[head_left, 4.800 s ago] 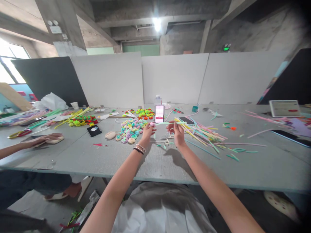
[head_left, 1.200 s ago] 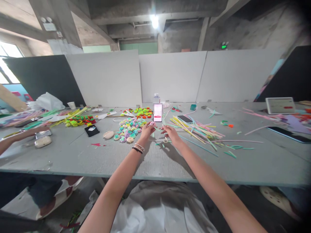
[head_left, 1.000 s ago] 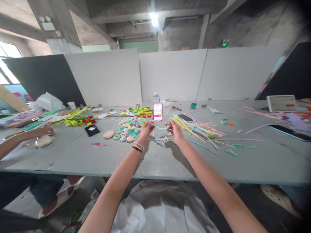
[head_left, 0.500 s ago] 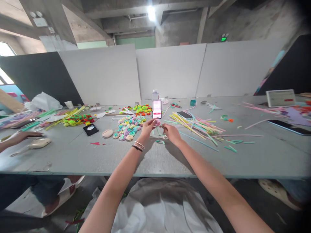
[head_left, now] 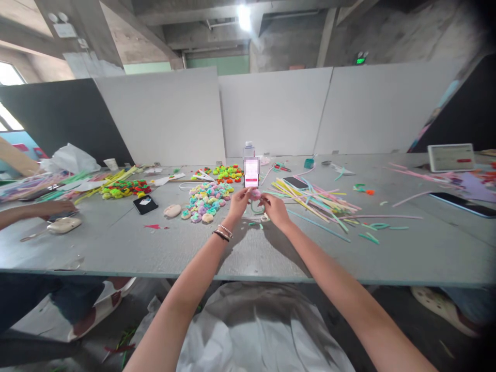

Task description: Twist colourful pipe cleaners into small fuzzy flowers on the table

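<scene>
On my feed, the left hand (head_left: 241, 202) pinches a pink chenille puff (head_left: 255, 194) at its fingertips — a green pipe cleaner (head_left: 257, 211) looping below, pinched by the right hand (head_left: 274, 207).

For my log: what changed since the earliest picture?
Between the left hand and right hand, the pale green strip, first nearly straight, now bends into a loop. The co-worker's hand moved from over the white object to beyond it. The pink piece stayed in the left hand; the pastel pile stayed put.
</scene>
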`<state>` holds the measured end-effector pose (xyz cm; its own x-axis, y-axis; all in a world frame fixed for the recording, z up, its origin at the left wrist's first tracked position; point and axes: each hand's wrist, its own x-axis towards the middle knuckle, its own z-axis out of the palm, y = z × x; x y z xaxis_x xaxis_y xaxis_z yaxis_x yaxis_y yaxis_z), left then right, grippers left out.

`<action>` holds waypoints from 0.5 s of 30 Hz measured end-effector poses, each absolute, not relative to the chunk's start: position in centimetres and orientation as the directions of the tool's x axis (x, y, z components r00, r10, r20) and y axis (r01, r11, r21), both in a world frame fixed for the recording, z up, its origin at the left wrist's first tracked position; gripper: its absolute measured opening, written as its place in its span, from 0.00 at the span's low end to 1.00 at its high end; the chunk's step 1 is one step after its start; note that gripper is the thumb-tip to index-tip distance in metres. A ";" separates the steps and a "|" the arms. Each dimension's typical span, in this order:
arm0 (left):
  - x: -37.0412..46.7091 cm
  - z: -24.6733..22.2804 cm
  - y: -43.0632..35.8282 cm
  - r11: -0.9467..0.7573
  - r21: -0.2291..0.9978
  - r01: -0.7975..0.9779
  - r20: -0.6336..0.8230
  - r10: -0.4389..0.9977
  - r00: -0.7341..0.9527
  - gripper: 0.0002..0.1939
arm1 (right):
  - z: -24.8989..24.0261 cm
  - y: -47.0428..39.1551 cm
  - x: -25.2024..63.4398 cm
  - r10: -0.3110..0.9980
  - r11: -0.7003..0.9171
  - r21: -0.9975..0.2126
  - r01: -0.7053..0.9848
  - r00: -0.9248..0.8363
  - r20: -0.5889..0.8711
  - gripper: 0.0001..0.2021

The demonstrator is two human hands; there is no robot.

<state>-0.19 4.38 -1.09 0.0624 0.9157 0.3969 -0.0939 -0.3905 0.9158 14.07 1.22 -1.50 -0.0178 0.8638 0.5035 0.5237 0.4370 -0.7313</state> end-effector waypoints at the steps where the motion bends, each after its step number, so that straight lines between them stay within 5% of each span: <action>1: -0.2 -1.1 4.4 -0.402 0.912 -0.083 0.407 0.911 0.066 0.17 | -1.5 1.3 14.0 0.869 0.431 -0.751 0.501 -0.004 0.496 0.11; 10: -0.2 -1.3 4.2 -0.509 0.858 0.066 0.500 0.858 0.122 0.18 | -2.2 2.1 14.0 0.877 0.436 -0.817 0.378 0.025 0.480 0.11; 15: -0.2 -1.6 4.4 -0.393 0.917 -0.074 0.399 0.894 0.202 0.25 | -2.2 2.1 13.9 0.880 0.443 -0.838 0.319 0.023 0.474 0.11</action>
